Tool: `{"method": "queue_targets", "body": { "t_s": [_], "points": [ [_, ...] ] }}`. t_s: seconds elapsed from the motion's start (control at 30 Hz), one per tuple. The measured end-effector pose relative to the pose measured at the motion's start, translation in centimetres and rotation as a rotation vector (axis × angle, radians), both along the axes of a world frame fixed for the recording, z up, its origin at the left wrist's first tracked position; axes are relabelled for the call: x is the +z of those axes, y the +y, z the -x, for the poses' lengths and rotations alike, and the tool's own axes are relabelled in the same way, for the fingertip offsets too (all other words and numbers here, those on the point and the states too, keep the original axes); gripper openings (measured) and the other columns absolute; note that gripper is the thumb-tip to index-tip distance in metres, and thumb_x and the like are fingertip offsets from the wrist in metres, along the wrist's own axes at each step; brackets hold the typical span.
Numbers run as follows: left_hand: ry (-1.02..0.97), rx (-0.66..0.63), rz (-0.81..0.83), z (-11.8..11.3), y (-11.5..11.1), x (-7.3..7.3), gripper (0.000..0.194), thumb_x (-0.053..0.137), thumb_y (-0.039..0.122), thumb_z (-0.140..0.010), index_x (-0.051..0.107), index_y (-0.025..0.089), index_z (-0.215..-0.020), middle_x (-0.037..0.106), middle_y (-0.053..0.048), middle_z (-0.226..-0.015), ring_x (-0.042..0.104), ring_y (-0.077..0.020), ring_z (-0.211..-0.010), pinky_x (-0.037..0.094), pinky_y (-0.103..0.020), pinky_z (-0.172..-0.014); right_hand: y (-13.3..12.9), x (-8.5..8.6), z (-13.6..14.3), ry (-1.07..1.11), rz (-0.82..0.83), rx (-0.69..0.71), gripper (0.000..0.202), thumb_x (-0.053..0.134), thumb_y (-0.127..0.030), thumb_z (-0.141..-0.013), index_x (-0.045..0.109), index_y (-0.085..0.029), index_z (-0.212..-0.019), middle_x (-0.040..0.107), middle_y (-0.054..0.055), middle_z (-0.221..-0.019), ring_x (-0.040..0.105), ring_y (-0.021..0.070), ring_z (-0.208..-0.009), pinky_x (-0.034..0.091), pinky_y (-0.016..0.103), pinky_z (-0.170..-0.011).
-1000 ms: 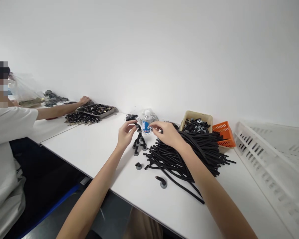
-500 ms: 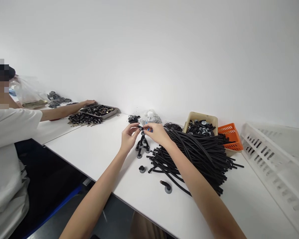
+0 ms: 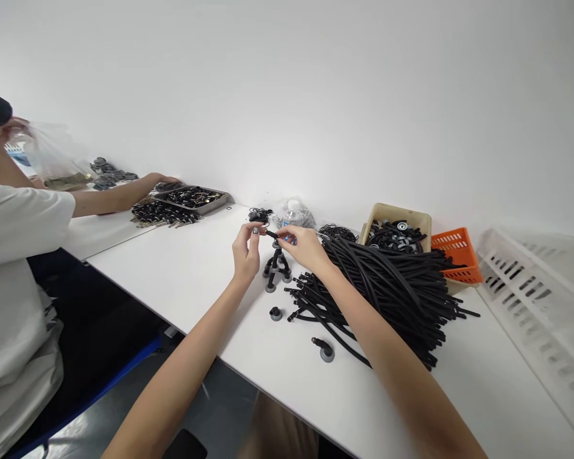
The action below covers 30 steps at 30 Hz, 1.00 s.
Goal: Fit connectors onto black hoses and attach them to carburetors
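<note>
My left hand (image 3: 245,255) and my right hand (image 3: 306,247) meet just above a small stack of black elbow fittings with grey round bases (image 3: 273,271). A short black fitting (image 3: 272,234) lies between their fingertips, and both hands pinch it, the left at one end, the right at the other. Its exact shape is partly hidden by my fingers. Nearer to me, a single grey-based fitting (image 3: 276,313) stands on the white table (image 3: 191,274). Another elbow fitting with a copper-coloured tip (image 3: 324,349) lies closer to the front edge.
A big pile of black hoses (image 3: 387,293) lies right of my hands. Behind are a cream bin of fittings (image 3: 428,223), an orange basket (image 3: 463,255), and a bottle (image 3: 293,213). A white crate (image 3: 530,280) stands right. At left, a co-worker's hand (image 3: 165,180) reaches to a metal tray (image 3: 215,205).
The view has shifted slightly. The black fitting between my fingers now shows more of its length and lies more sideways, with my left fingers turned and raised a little.
</note>
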<state>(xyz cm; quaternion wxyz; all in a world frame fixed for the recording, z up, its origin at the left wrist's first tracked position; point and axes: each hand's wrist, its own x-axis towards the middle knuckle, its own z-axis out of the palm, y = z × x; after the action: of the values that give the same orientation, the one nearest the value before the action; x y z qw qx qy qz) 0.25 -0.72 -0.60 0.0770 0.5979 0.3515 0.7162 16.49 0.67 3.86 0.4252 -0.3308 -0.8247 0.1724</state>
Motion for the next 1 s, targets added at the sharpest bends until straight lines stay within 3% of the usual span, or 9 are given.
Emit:
{"method": "queue_targets", "body": {
  "t_s": [0.17,1.0],
  "points": [
    [0.015,0.074,0.0,0.1,0.0,-0.14,0.029,0.039,0.04,-0.1,0.059,0.019,-0.104,0.063,-0.005,-0.09,0.062,-0.0188,-0.089,0.048,-0.034,-0.086,0.18,-0.29,0.01,-0.014,-0.003,-0.022,0.018,0.062,-0.012,-0.083,0.072,-0.02,-0.096,0.075,0.001,-0.087,0.065,0.0139,-0.071,0.05,0.027,-0.074],
    [0.109,0.089,0.092,-0.12,-0.2,-0.02,0.022,0.041,0.035,-0.099,0.057,0.02,-0.103,0.062,-0.002,-0.087,0.063,-0.0165,-0.085,0.046,-0.03,-0.083,0.33,-0.66,-0.3,-0.005,0.025,-0.032,0.018,0.06,-0.017,-0.083,0.07,-0.021,-0.097,0.074,0.0,-0.085,0.064,0.0138,-0.07,0.049,0.026,-0.073]
  ]
}}
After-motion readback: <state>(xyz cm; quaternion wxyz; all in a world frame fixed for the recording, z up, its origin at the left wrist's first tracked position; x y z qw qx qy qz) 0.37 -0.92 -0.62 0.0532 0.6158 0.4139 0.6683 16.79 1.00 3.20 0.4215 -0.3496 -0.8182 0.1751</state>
